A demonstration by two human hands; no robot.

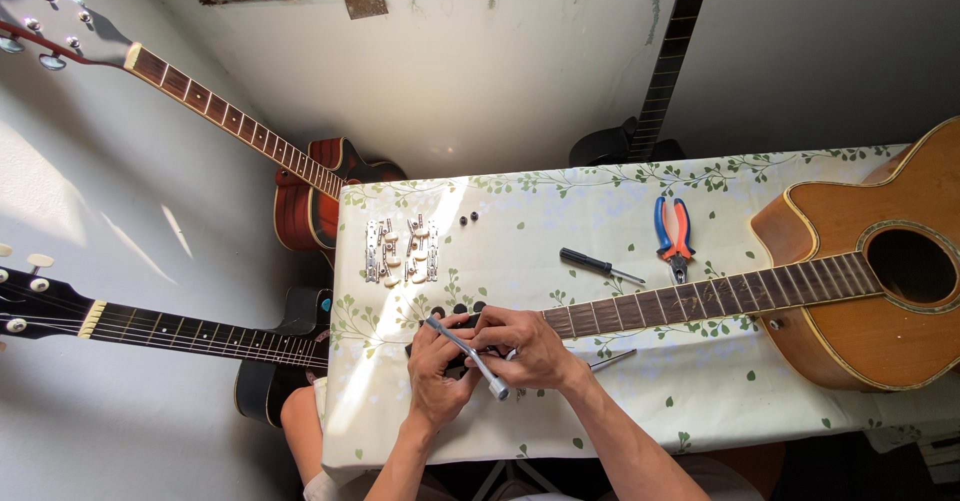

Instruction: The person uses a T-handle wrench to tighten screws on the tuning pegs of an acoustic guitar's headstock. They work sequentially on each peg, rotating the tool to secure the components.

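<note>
Low in the middle of the frame, a slim metal socket wrench (468, 358) is held by both hands over the headstock end of an acoustic guitar (870, 291) that is laid across a table (560, 211) covered with a leaf-patterned cloth. The left hand (437, 371) is wrapped around the wrench from the left, fingers curled tight on its shaft, while the right hand (525, 346) is closed over it from the right, so the headstock beneath is almost wholly hidden. The wrench is seen tilted, its upper tip toward the upper left and its socket end toward the lower right. The guitar's neck is stretched rightward from the hands to the amber body at the right edge. Two strips of tuning machines (401, 251) with cream buttons are laid on the cloth above and left of the hands. A black-handled screwdriver (600, 265) and pliers (675, 233) with red and blue grips are placed near the centre, above the neck. Other guitars (200, 111) are leaned against the wall at the left
</note>
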